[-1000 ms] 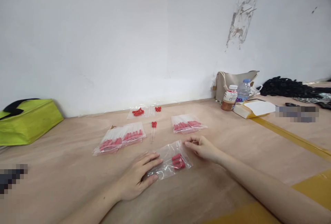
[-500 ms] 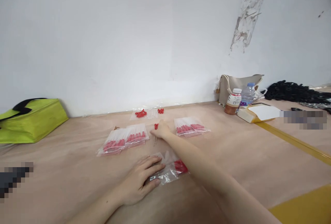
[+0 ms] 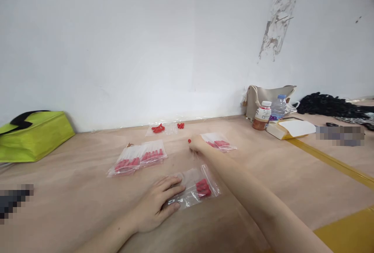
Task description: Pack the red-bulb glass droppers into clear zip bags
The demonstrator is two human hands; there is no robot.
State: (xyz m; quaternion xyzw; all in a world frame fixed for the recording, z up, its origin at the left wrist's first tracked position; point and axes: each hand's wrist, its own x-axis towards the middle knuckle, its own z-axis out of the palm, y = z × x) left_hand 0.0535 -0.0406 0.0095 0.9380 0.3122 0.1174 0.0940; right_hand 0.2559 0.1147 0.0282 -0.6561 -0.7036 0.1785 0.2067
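My left hand [image 3: 159,202] lies flat with fingers stretched out, its fingertips on the edge of a clear zip bag [image 3: 189,177]. Inside that bag, towards its right, sits a bunch of red pieces [image 3: 203,188]. Farther out, my right hand [image 3: 198,144] is closed, holding small red-handled pieces [image 3: 189,141] with thin shafts that show below the fingers; their exact kind is too small to make out. The hand partly covers a pair of filled zip bags [image 3: 221,143]. More zip bags with red pieces [image 3: 152,154] overlap on the left.
By the wall lie loose red pieces [image 3: 158,128] and clear plastic [image 3: 171,129]. A yellow-green bag [image 3: 37,134] stands far left. On the right are a drink bottle [image 3: 262,115], a water bottle [image 3: 279,107], a beige bag [image 3: 251,101], a box [image 3: 280,129] and a black heap [image 3: 327,105].
My right hand has moved right with the red-handled pieces, from the gap between the bag groups to the right-hand bags. The left hand stays on its bag, now more fully visible.
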